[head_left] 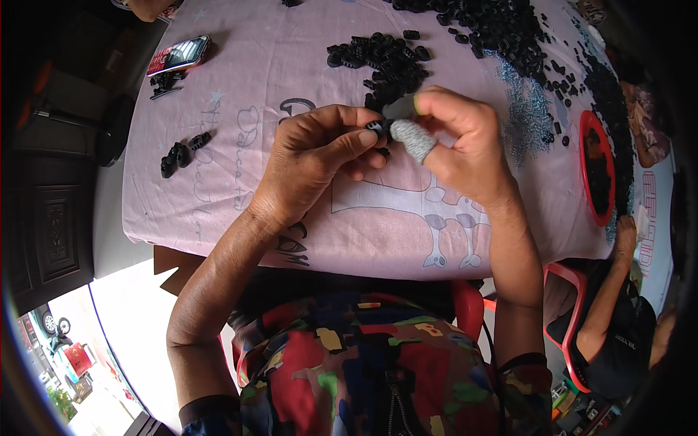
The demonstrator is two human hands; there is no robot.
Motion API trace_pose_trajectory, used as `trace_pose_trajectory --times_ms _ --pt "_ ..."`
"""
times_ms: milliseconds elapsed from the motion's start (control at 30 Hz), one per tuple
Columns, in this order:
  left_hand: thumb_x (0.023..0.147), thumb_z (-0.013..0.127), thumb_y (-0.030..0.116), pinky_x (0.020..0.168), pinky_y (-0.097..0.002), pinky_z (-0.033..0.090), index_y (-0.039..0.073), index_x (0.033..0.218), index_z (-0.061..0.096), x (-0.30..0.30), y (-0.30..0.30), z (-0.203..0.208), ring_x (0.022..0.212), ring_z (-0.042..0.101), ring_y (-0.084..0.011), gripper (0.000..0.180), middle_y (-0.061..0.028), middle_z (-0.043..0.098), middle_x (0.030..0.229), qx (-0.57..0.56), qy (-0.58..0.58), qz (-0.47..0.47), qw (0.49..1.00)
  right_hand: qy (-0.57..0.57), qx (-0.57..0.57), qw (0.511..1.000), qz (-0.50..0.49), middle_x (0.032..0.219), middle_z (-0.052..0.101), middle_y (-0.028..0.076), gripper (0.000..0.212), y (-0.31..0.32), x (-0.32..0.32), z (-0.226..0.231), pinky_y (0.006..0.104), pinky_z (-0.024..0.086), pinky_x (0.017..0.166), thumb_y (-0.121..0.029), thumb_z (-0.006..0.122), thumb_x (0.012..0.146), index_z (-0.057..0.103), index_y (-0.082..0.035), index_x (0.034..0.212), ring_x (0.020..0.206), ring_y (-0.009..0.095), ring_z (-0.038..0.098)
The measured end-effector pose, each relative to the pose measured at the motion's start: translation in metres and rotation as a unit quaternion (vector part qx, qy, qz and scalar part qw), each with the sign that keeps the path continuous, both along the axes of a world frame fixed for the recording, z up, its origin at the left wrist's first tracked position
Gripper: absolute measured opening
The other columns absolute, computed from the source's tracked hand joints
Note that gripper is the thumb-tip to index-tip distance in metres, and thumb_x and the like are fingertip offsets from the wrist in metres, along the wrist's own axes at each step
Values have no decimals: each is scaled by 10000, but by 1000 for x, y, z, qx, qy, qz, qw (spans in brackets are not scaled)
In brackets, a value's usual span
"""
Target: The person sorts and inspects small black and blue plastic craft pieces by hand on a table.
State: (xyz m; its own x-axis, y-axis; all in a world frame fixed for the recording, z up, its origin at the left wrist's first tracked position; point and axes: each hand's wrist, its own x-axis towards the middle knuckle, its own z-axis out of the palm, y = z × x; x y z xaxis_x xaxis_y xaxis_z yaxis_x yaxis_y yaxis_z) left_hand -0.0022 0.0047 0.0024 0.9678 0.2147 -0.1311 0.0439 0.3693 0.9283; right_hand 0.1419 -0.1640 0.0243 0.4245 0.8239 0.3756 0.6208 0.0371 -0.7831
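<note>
Above the pink tablecloth, my two hands meet in the middle of the head view. In my left hand [320, 149], a small black ribbed plastic part [376, 126] is pinched between thumb and fingertips. My right hand [465, 142] closes on the same part from the other side, with grey knitted covers [412, 140] on its thumb and forefinger. Just beyond the fingers lies a heap of similar black parts [382, 62]. A few assembled black pieces [176, 158] rest on the cloth left of my left hand. My fingers partly hide the held part.
A phone [179, 56] lies at the far left of the pink-clothed table [240, 109]. Toward the right are a large black pile [494, 25], clear bluish bits [527, 109] and a red-rimmed tray [586, 167]. A co-worker's arm [611, 291] reaches in at the right, near a red chair [571, 327].
</note>
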Motion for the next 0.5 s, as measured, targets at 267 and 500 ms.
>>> trace_pose_trajectory --times_ms 267,500 --pt "985 661 110 674 -227 569 -14 1176 656 0 -1 1 828 716 -121 227 -95 732 992 28 8 14 999 13 4 1000 -19 834 687 57 270 0 -1 0 261 551 681 103 648 761 690 21 1015 754 113 659" --pt "979 664 83 673 -222 577 -24 1158 659 1 -2 -3 797 704 -111 209 -90 724 964 43 5 18 999 17 -21 999 -20 803 681 60 235 2 -3 -7 262 557 667 90 667 765 678 24 991 740 115 664"
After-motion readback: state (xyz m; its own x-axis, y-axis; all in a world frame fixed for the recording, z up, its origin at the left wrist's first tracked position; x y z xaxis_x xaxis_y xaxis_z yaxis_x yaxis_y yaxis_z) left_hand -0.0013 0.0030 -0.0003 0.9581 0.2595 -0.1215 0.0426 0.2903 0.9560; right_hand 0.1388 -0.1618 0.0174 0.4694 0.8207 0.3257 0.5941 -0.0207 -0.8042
